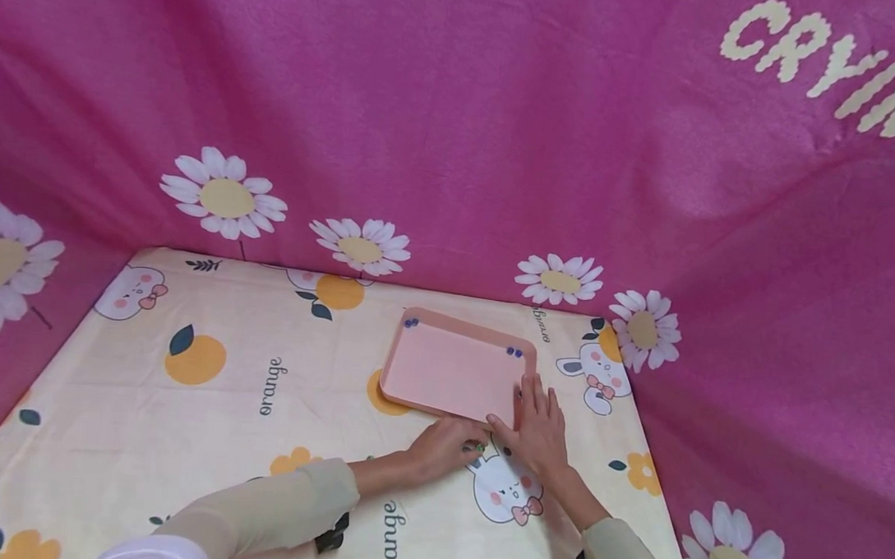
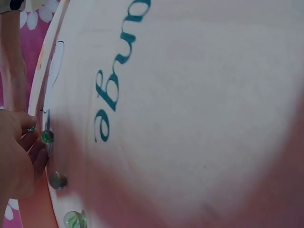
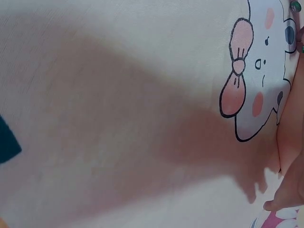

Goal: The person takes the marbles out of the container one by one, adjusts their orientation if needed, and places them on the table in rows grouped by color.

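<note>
A shallow pink tray (image 1: 452, 370) lies on the patterned cloth. Blue marbles (image 1: 515, 353) sit as a pair in its far right corner, and another pair of blue marbles (image 1: 412, 322) in its far left corner. My left hand (image 1: 445, 450), fingers curled, is just in front of the tray's near edge and pinches a green marble (image 2: 32, 128). Right by its fingertips shows another green marble (image 2: 46, 137). My right hand (image 1: 538, 427) rests with extended fingers on the tray's near right corner, partly hiding it.
More glass marbles, a dull one (image 2: 58, 180) and a green-swirled one (image 2: 75, 219), lie on the cloth near the left hand. A magenta curtain (image 1: 452, 148) with daisies rises behind the cloth-covered table (image 1: 227, 436) and along both sides.
</note>
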Motion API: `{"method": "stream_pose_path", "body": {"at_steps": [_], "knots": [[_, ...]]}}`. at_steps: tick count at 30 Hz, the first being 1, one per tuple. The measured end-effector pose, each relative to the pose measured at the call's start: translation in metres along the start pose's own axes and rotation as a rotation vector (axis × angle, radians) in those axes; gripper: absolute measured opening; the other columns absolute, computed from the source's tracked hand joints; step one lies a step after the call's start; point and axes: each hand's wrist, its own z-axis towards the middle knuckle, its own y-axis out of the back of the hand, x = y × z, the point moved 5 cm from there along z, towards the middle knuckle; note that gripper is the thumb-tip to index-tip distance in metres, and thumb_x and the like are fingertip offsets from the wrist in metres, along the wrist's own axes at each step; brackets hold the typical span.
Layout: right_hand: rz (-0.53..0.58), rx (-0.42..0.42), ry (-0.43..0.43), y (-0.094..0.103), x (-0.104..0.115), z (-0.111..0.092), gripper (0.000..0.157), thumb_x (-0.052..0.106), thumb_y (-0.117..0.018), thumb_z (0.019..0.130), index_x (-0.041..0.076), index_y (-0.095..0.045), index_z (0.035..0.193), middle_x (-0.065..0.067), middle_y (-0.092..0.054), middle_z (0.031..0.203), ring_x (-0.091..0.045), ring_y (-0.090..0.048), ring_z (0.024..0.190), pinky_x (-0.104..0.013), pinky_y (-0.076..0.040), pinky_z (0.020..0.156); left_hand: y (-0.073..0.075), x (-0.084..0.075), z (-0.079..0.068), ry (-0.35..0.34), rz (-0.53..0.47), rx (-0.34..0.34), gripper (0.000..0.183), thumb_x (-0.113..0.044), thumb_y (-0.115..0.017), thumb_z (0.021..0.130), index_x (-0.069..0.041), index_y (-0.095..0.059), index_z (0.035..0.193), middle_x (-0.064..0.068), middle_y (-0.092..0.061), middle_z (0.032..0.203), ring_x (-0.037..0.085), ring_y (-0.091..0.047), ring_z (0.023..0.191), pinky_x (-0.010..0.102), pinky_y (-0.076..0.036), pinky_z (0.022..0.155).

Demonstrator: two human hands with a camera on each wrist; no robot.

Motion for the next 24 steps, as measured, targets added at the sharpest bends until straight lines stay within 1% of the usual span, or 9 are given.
{"method": "stream_pose_path", "body": {"at_steps": [3, 6, 12, 18, 24], "knots": [[-0.003, 0.013, -0.002, -0.001, 0.000, 0.001, 0.101, 0.063, -0.061, 0.087, 0.006, -0.019, 0.159, -0.018, -0.010, 0.165, -0.048, -0.011, 0.147, -0.065, -0.015, 0.113, -0.003, 0.002, 0.000, 0.008, 0.043, 0.028, 0.019, -0.012, -0.075, 0.091, -0.014, -0.078, 0.109, -0.010, -0.072, 0.105, 0.000, -0.058, 0.090, 0.020, -0.049, 0.085], [-0.001, 0.017, -0.006, -0.001, 0.000, 0.001, 0.100, 0.062, -0.061, 0.087, 0.006, -0.019, 0.159, -0.018, -0.010, 0.165, -0.048, -0.011, 0.147, -0.064, -0.015, 0.114, -0.006, 0.004, 0.000, -0.005, 0.101, 0.053, 0.019, -0.013, -0.076, 0.090, -0.015, -0.079, 0.108, -0.012, -0.072, 0.099, 0.002, -0.056, 0.089, 0.020, -0.047, 0.084], [0.005, 0.004, -0.002, 0.002, 0.001, 0.001, 0.101, 0.063, -0.062, 0.087, 0.006, -0.020, 0.159, -0.018, -0.012, 0.165, -0.048, -0.012, 0.146, -0.065, -0.016, 0.113, -0.009, 0.002, -0.001, -0.052, 0.200, 0.067, 0.018, -0.015, -0.076, 0.089, -0.017, -0.079, 0.107, -0.010, -0.072, 0.099, 0.004, -0.055, 0.091, 0.019, -0.047, 0.081], [0.019, -0.017, 0.002, 0.002, 0.001, -0.001, 0.100, 0.064, -0.060, 0.087, 0.009, -0.021, 0.159, -0.015, -0.011, 0.166, -0.047, -0.012, 0.147, -0.065, -0.016, 0.113, -0.010, 0.001, -0.003, -0.082, 0.247, 0.067, 0.019, -0.016, -0.076, 0.089, -0.018, -0.079, 0.108, -0.009, -0.071, 0.102, 0.005, -0.054, 0.092, 0.018, -0.046, 0.080], [0.019, -0.036, 0.002, 0.002, 0.001, -0.003, 0.099, 0.066, -0.059, 0.086, 0.010, -0.022, 0.159, -0.013, -0.012, 0.166, -0.047, -0.012, 0.147, -0.064, -0.017, 0.113, -0.011, 0.001, -0.004, -0.102, 0.262, 0.060, 0.020, -0.017, -0.077, 0.089, -0.018, -0.079, 0.109, -0.008, -0.071, 0.104, 0.005, -0.054, 0.093, 0.018, -0.046, 0.079]]}}
